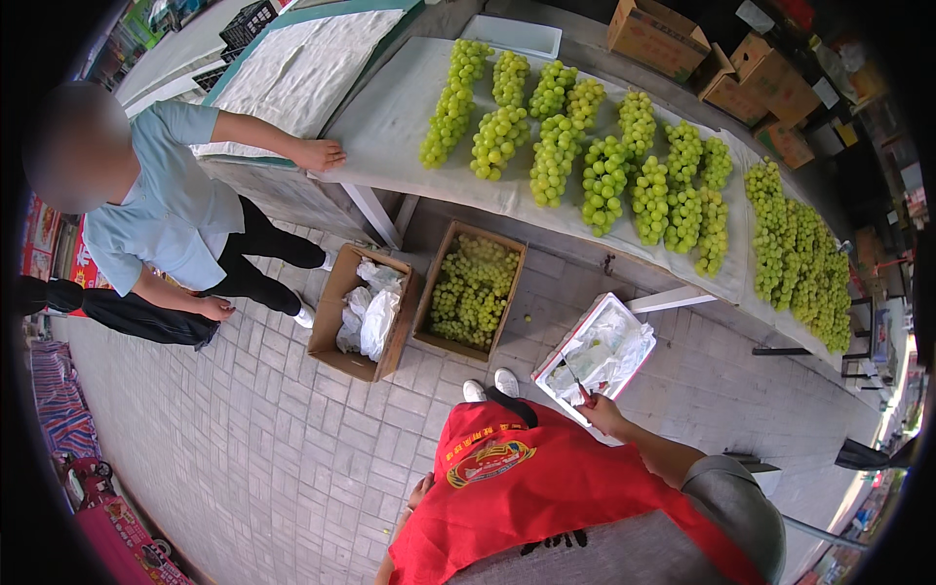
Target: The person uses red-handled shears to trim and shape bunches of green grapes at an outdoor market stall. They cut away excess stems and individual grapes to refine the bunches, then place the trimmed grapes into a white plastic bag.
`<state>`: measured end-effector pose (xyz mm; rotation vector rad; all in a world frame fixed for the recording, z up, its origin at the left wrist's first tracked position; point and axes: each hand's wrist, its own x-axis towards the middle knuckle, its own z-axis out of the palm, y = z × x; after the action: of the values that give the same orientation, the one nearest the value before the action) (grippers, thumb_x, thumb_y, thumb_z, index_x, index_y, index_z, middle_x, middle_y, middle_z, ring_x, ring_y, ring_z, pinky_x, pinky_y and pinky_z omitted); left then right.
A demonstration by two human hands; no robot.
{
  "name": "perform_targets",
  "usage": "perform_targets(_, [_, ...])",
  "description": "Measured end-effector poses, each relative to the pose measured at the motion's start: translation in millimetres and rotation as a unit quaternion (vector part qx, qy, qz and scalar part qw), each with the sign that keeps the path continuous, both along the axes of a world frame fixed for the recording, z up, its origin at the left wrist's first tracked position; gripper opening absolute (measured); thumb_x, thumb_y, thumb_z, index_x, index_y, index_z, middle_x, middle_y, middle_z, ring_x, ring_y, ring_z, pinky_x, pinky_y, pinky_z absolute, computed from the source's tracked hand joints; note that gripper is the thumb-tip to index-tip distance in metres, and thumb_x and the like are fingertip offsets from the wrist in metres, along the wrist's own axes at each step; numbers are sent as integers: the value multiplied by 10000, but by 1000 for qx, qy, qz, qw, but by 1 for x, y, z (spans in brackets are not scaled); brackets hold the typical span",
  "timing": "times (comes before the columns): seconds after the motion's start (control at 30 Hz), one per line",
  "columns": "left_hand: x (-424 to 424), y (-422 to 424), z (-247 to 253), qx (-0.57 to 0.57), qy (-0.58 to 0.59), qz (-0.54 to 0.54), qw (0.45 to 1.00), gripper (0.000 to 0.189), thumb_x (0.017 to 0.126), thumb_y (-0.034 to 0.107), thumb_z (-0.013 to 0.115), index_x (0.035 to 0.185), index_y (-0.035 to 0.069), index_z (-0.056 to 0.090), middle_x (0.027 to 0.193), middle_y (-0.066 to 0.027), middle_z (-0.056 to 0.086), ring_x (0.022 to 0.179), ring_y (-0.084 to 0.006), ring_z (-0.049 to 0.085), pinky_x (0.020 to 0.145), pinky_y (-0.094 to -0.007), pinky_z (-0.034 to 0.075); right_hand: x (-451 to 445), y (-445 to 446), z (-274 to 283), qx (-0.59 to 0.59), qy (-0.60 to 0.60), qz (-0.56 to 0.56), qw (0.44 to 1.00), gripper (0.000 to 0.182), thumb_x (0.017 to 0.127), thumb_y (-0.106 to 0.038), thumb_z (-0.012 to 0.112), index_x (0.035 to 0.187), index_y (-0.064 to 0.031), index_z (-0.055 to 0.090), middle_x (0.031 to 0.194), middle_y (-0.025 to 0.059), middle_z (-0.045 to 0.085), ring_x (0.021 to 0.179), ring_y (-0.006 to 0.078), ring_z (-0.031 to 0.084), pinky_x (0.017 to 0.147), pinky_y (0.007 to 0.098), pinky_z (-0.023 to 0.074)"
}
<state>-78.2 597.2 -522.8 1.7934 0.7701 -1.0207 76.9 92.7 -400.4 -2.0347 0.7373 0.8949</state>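
Note:
My right hand grips a red-handled cutting tool, seemingly scissors, its blade pointing over a white foam box lined with crumpled plastic and paper. Beside the red apron, my left hand hangs low; its fingers are partly hidden, and I cannot tell whether it holds anything. Several bunches of green grapes lie in rows on the cloth-covered table before me. On the paving just ahead of my shoes stands a cardboard box with more green grapes inside.
A second cardboard box holds white wrapping. At left, another person rests one hand on the table corner. More grapes fill the table's right end. A white tray and cartons sit behind. Table legs angle down.

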Motion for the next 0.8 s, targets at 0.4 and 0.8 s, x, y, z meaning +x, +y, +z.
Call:
perform_targets(0.4, [182, 122, 16, 127, -213, 8, 969, 605, 903, 286, 649, 1411, 66, 403, 1308, -249, 534, 1103, -331, 593, 916, -411, 490, -11, 96, -22, -63, 94, -83, 990, 364, 771, -319, 678, 873, 27, 630, 739, 161, 664, 612, 267, 656, 568, 387, 507])
perform_targets(0.8, [400, 168, -181, 173, -269, -173, 932, 998, 693, 227, 827, 1491, 96, 241, 1482, -207, 325, 1324, -362, 393, 1073, -400, 378, -152, 195, -105, -133, 270, -93, 949, 298, 787, -273, 702, 825, 1, 589, 646, 114, 632, 539, 212, 620, 538, 367, 498])
